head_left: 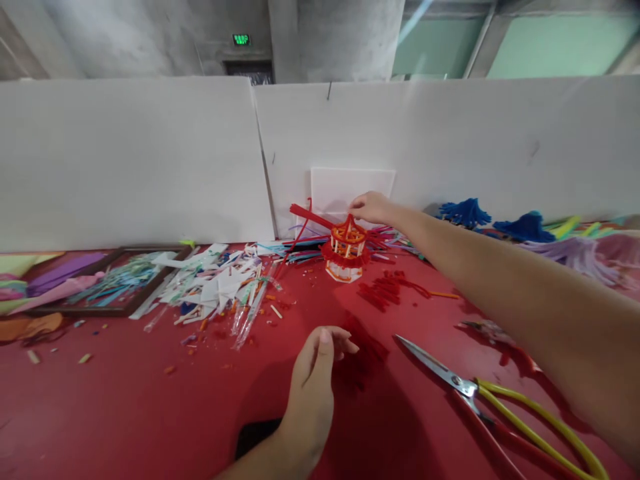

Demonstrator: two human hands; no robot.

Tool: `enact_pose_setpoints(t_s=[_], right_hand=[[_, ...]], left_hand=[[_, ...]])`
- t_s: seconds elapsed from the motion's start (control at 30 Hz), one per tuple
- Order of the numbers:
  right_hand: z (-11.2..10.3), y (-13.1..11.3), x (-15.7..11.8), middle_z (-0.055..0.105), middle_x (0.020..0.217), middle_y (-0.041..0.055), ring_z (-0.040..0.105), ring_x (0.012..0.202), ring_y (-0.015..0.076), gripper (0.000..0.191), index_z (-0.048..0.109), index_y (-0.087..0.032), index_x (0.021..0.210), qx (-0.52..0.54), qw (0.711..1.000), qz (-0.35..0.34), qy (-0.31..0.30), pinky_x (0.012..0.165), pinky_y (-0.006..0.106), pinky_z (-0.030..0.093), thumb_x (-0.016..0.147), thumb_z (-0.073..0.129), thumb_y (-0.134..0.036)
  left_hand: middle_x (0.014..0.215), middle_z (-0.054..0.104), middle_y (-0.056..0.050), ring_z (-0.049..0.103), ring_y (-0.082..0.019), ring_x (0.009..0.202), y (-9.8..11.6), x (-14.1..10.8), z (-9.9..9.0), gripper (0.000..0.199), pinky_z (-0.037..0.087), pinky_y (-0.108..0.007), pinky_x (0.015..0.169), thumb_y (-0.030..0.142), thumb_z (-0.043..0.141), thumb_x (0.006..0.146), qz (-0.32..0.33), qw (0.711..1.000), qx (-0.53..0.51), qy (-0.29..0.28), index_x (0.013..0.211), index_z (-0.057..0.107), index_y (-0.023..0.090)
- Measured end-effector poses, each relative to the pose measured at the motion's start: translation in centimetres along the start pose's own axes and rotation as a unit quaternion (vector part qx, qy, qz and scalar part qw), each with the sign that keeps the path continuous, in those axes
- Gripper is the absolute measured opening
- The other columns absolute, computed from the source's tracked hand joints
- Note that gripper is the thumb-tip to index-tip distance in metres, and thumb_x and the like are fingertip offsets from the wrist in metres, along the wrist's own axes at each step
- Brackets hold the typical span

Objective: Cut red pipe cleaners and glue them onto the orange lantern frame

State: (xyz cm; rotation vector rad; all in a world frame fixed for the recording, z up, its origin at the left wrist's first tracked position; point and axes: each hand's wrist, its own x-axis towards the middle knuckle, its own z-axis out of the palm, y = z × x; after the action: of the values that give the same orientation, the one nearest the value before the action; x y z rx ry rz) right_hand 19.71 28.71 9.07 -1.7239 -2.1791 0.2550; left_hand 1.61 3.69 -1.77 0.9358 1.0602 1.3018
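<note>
head view: pinching a seemingly light, fragile pavilion model (346, 259) by its peak, a sensible hold, in right hand (373, 207), with left hand (315, 383) loosely curled.

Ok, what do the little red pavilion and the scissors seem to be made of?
Pavilion: probably matte, fuzzy craft stems, given its bristly red fringe; the white base is too small to tell.
Scissors: metal blades, judging by their grey sheen; the yellow handle looks smooth, perhaps plastic-coated.
</note>
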Motion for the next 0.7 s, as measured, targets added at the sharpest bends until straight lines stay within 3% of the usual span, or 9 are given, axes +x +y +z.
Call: enact_pose_setpoints(t_s=[0.27,0.37,0.5,0.7], right_hand=[[1.0,-1.5,3.4,0.074,0.097,0.0044,0.066,0.083,0.0190,0.028,0.072,-0.025,0.104,0.058,0.983,-0.063,-0.162,0.079,0.031,0.051,0.077,0.069,-0.033],[1.7,-1.9,4.3,0.072,0.097,0.0051,0.066,0.085,0.0204,0.029,0.070,-0.022,0.105,0.044,0.980,-0.069,-0.184,0.081,0.035,0.053,0.079,0.068,-0.034],[2.0,-2.1,5.3,0.062,0.112,0.0068,0.062,0.096,0.0193,0.029,0.060,-0.016,0.112,-0.002,0.977,-0.067,-0.201,0.083,0.039,0.052,0.090,0.057,-0.034],[2.2,-1.6,5.2,0.058,0.119,0.0076,0.060,0.099,0.0193,0.028,0.057,-0.018,0.115,-0.034,0.973,-0.072,-0.218,0.084,0.040,0.052,0.092,0.054,-0.033]], left_hand=[[0.072,0.065,-0.005,0.057,-0.017,0.072,-0.6,0.4,-0.8,0.044,0.044,-0.030,0.074,0.059,0.058,0.078,-0.041,0.998,-0.034,0.028,0.076,0.065,0.016],[0.070,0.064,-0.005,0.056,-0.017,0.069,-0.4,0.4,-0.7,0.046,0.044,-0.030,0.072,0.061,0.064,0.072,-0.047,0.997,-0.058,0.033,0.074,0.066,0.015],[0.068,0.063,-0.004,0.055,-0.015,0.065,-0.2,0.5,-0.6,0.046,0.044,-0.029,0.068,0.061,0.068,0.067,-0.069,0.992,-0.099,0.030,0.071,0.065,0.015],[0.064,0.062,-0.003,0.054,-0.014,0.061,-0.1,0.6,-0.5,0.045,0.042,-0.027,0.062,0.059,0.071,0.066,-0.080,0.990,-0.117,0.021,0.070,0.064,0.015]])
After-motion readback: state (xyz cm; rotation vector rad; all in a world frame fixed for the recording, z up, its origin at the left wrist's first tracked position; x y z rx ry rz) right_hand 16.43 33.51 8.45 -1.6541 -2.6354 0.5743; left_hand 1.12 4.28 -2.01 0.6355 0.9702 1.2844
